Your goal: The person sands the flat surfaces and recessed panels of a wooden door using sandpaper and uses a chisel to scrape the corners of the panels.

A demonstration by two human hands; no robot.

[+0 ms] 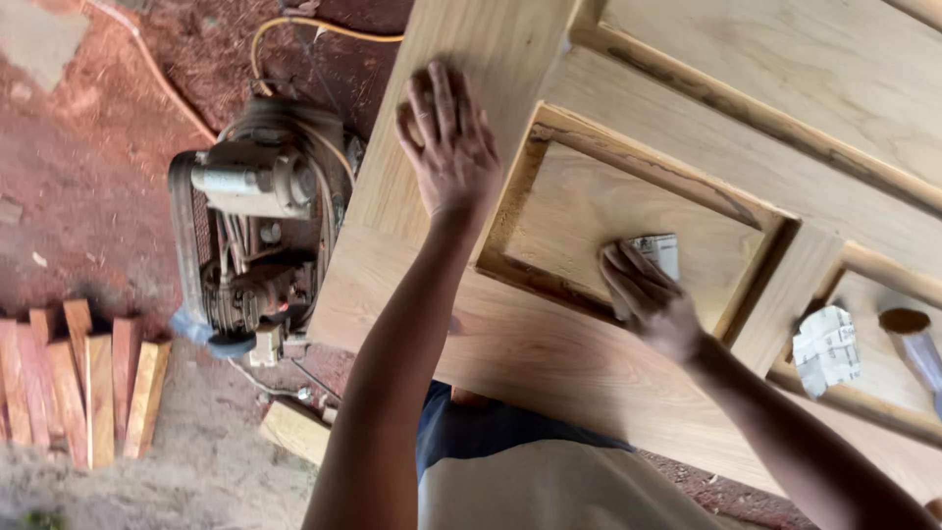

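Close in, two bare hands work on a pale wooden panelled door.

Nearest the camera, the right hand [650,299] presses a folded piece of sandpaper [659,253] onto the recessed panel [599,211] of the wooden door [549,344], its fingers closed lightly over the paper and pinning it flat near the panel's right edge. Further up, the left hand [446,142] lies open and flat on the door's outer frame, fingers spread, gripping nothing. To the right, another crumpled sheet of sandpaper [826,348] rests in the next recess, beside a tool handle [913,339]. Beyond the door's edge, on the red dirt floor, stands a worn engine-driven machine [257,231] with a yellow hose [314,27], and short wooden offcuts [83,388] lie side by side at far left.
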